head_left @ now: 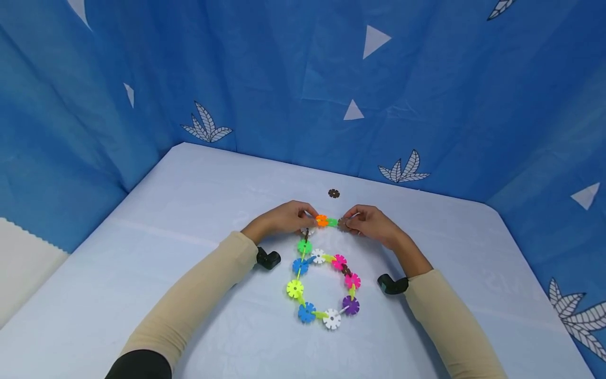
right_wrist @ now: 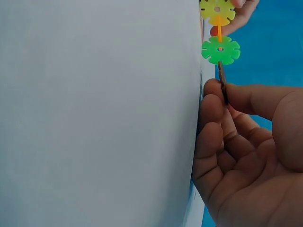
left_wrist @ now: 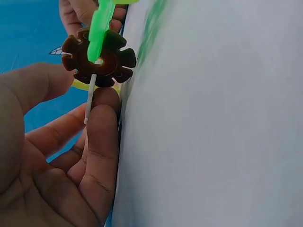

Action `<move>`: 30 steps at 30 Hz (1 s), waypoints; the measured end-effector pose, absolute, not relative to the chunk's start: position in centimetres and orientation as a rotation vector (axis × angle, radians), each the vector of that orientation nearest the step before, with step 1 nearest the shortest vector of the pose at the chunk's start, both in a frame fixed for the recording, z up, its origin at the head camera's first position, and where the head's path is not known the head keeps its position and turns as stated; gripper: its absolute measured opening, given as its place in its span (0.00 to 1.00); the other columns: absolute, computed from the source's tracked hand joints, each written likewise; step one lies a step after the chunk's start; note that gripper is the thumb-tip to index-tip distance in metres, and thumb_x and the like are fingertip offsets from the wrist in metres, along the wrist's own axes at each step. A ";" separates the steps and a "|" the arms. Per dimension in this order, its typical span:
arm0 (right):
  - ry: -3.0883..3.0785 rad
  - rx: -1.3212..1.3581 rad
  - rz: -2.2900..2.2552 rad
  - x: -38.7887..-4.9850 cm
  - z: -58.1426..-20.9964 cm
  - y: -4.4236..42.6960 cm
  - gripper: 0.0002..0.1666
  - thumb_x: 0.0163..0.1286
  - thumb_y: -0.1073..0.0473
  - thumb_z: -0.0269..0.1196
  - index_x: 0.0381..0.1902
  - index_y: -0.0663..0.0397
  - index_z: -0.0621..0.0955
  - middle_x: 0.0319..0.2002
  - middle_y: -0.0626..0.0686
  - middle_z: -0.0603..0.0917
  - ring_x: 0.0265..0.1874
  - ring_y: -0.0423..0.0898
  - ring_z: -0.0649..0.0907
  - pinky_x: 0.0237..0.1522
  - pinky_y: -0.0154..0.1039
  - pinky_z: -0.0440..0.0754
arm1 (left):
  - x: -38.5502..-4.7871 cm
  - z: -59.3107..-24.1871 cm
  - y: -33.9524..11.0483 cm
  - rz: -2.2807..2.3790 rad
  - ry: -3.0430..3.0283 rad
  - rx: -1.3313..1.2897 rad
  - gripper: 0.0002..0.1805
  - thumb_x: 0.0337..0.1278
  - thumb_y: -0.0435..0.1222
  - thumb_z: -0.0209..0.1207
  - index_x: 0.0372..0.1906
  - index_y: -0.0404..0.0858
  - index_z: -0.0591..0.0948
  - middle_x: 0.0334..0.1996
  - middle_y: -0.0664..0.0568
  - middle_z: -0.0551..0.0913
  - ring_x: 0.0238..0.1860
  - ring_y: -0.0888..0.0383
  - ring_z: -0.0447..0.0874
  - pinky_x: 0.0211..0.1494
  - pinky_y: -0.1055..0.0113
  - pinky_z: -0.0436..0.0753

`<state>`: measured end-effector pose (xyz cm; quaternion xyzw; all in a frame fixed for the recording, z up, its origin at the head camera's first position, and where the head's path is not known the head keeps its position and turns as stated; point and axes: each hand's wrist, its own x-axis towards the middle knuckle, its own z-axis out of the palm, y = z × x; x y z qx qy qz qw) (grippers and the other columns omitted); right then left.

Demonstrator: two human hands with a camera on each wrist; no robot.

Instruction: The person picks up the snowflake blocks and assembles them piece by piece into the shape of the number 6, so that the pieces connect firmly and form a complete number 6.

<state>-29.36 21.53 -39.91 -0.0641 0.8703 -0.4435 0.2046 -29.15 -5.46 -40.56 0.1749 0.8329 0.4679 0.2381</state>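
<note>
At the far end of a chain of slotted, flower-shaped plastic discs, my left hand (head_left: 288, 217) pinches a yellow disc (right_wrist: 217, 9) between thumb and fingers. Joined to it run an orange disc (head_left: 322, 220) and a green disc (head_left: 333, 222). My right hand (head_left: 376, 223) pinches a brown disc (right_wrist: 223, 81) by its edge, its other side meeting the green one. Below the left fingers, a white disc, another brown disc (left_wrist: 118, 59) and a green disc (head_left: 304, 246) lead down to a closed ring of coloured discs, with a blue disc (head_left: 300, 266) at its upper left.
A loose brown disc (head_left: 333, 193) lies beyond the hands. The white-covered table (head_left: 213, 179) meets a blue patterned curtain (head_left: 293, 79) at the back. Each wrist carries a black camera (head_left: 268, 258).
</note>
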 end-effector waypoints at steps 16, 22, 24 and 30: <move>2.421 -0.095 -1.292 -29.1 -39.8 21.3 0.12 0.73 0.56 0.64 0.47 0.59 0.80 0.37 0.55 0.88 0.36 0.50 0.83 0.40 0.41 0.77 | -29.1 -40.9 -5.5 1.320 2.270 0.508 0.17 0.70 0.40 0.62 0.59 0.41 0.81 0.35 0.47 0.82 0.33 0.53 0.80 0.41 0.63 0.81; 2.364 -0.097 -1.324 -29.2 -40.0 21.3 0.17 0.73 0.55 0.65 0.52 0.60 0.79 0.41 0.56 0.89 0.37 0.50 0.85 0.42 0.42 0.76 | -29.2 -41.0 -5.5 1.328 2.268 0.514 0.17 0.70 0.40 0.62 0.59 0.41 0.81 0.35 0.47 0.82 0.34 0.52 0.80 0.42 0.62 0.81; 2.353 -0.091 -1.329 -29.2 -39.9 21.2 0.18 0.73 0.55 0.65 0.53 0.60 0.79 0.41 0.56 0.89 0.37 0.50 0.85 0.42 0.41 0.76 | -29.2 -41.1 -5.5 1.331 2.265 0.517 0.17 0.70 0.40 0.63 0.59 0.41 0.81 0.34 0.47 0.82 0.34 0.52 0.81 0.42 0.62 0.81; 2.317 -0.127 -1.317 -28.8 -39.6 20.9 0.13 0.74 0.58 0.63 0.48 0.63 0.81 0.40 0.56 0.89 0.37 0.49 0.85 0.44 0.40 0.77 | -29.3 -41.1 -5.6 1.330 2.267 0.523 0.16 0.69 0.39 0.63 0.57 0.41 0.82 0.34 0.47 0.82 0.33 0.52 0.80 0.41 0.63 0.80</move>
